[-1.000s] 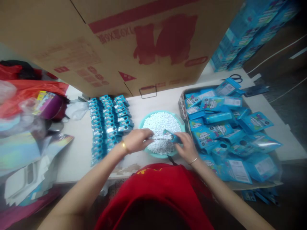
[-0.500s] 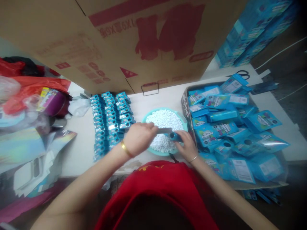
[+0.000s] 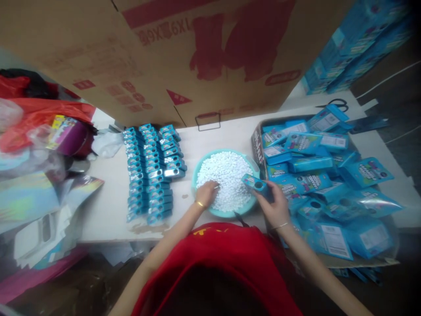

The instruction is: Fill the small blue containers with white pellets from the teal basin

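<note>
My left hand [image 3: 207, 194] reaches into the left side of a turquoise bowl [image 3: 194, 175] heaped with small white pellets [image 3: 226, 171]. Its fingers are curled down at the pellets, and what they hold is hidden. Over the bowl's right edge, my right hand [image 3: 276, 205] grips a small blue box [image 3: 256, 184], tilted, with a dark round hole in its upper face. A dark pointed piece [image 3: 241, 219] sticks out at the bowl's near rim.
Rows of blue boxes [image 3: 153, 169] stand left of the bowl. An open carton [image 3: 258, 145] full of blue packets [image 3: 302, 142] is at right. A large cardboard box [image 3: 164, 57] stands behind. Scissors [image 3: 338, 105] lie at the back right; bags [image 3: 49, 107] and card sheets [image 3: 29, 202] crowd the left.
My left hand has moved from beside the blue box, where it held a thin dark flat piece, down into the pellets. My right hand has shifted right with the box.
</note>
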The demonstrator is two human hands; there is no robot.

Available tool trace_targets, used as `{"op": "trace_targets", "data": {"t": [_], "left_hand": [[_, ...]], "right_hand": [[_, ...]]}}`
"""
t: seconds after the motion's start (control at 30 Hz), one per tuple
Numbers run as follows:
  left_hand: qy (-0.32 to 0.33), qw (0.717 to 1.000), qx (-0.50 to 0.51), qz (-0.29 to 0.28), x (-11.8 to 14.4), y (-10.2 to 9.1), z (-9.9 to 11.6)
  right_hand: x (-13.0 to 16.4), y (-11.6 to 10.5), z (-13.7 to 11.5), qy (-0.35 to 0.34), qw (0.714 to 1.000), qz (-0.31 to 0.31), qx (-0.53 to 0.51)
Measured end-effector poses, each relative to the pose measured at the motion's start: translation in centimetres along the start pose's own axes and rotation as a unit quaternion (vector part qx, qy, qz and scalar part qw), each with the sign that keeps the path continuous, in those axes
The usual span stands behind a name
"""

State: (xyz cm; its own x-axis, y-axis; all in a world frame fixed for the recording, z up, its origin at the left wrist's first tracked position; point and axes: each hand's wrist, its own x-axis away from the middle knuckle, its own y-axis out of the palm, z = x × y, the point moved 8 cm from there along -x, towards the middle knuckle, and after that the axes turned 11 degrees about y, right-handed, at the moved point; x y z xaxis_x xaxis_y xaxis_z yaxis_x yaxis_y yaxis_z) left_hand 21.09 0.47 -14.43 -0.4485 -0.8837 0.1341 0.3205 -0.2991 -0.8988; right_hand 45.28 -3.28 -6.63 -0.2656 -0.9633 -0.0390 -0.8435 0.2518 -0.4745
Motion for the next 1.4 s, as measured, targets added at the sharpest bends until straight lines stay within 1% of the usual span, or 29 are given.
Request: {"op": "trace_targets", "data": {"t": [0.07,0.13,0.23,0.3,0.4,0.5,0.6,0.73,0.8,0.87,0.93,0.97,1.0,1.03,1.1,1.13,1.17,1.2,1.23,1.27,1.3,1.37,1.4], "left_hand": [[0.004,0.998,0.059,0.023,0.2,-0.4,-0.4],[0.016,0.993,0.11,0.036,1.0,-1.3,-1.0],[0.048,0.985,0.159,0.051,2.1,-3.9,-0.8],[0.073,0.982,0.168,0.053,2.5,-6.2,0.2],[0.125,0.98,0.155,0.028,2.4,-10.0,2.8],[0.181,0.979,0.088,-0.02,1.9,-13.1,6.0],[0.206,0.974,-0.038,-0.081,1.3,-15.1,8.8],[0.202,0.947,-0.201,-0.145,0.8,-16.4,12.4],[0.21,0.931,-0.252,-0.158,0.7,-16.6,14.4],[0.228,0.921,-0.275,-0.154,0.9,-16.8,16.0],[0.243,0.919,-0.283,-0.128,1.2,-17.3,16.5],[0.242,0.921,-0.285,-0.108,1.4,-17.6,16.1],[0.231,0.926,-0.287,-0.087,1.7,-17.8,15.1],[0.21,0.932,-0.288,-0.069,1.9,-17.9,13.5],[0.14,0.946,-0.289,-0.051,2.6,-17.1,9.0],[0.098,0.952,-0.285,-0.056,3.1,-16.1,6.4],[0.057,0.957,-0.277,-0.065,3.5,-14.7,3.9],[0.025,0.961,-0.264,-0.079,3.9,-12.9,1.7],[0.004,0.965,-0.246,-0.091,4.1,-10.9,0.1],[-0.008,0.97,-0.223,-0.096,4.0,-8.8,-1.0],[-0.01,0.976,-0.196,-0.096,3.7,-6.7,-1.6],[-0.005,0.988,-0.136,-0.079,2.5,-3.1,-1.4],[-0.001,0.992,-0.108,-0.067,1.7,-1.7,-0.9]], "right_hand": [[0.1,0.0,0.4,0.008,1.0,0.002,-0.001],[0.1,-0.1,0.6,0.008,1.0,0.004,0.002],[0.0,-0.2,0.2,-0.02,1.0,0.003,0.02],[0.0,-0.1,-0.5,-0.056,0.998,-0.001,0.041],[0.0,0.6,-1.7,-0.112,0.991,-0.022,0.062],[0.2,1.5,-2.8,-0.145,0.986,-0.048,0.064],[0.5,2.4,-3.6,-0.164,0.982,-0.065,0.065],[1.1,3.0,-4.2,-0.18,0.979,-0.07,0.063],[1.4,3.2,-4.4,-0.184,0.979,-0.071,0.056],[1.6,3.3,-4.6,-0.185,0.979,-0.072,0.047],[1.6,3.1,-4.5,-0.181,0.98,-0.068,0.037],[1.5,3.0,-4.4,-0.175,0.982,-0.065,0.032],[1.4,2.7,-4.2,-0.164,0.984,-0.063,0.027],[1.2,2.4,-3.8,-0.151,0.987,-0.059,0.022],[0.8,1.6,-3.1,-0.124,0.991,-0.045,0.011],[0.5,1.1,-2.8,-0.111,0.993,-0.033,0.007],[0.3,0.6,-2.4,-0.098,0.995,-0.02,0.003],[0.1,0.0,-2.1,-0.087,0.996,-0.005,0.0],[-0.1,-0.5,-1.8,-0.076,0.997,0.009,-0.001],[-0.2,-0.9,-1.5,-0.066,0.998,0.021,-0.001],[-0.3,-1.2,-1.3,-0.057,0.998,0.03,0.0],[-0.5,-1.4,-1.0,-0.042,0.998,0.036,0.002],[-0.5,-1.3,-0.7,-0.033,0.999,0.036,0.001]]}}
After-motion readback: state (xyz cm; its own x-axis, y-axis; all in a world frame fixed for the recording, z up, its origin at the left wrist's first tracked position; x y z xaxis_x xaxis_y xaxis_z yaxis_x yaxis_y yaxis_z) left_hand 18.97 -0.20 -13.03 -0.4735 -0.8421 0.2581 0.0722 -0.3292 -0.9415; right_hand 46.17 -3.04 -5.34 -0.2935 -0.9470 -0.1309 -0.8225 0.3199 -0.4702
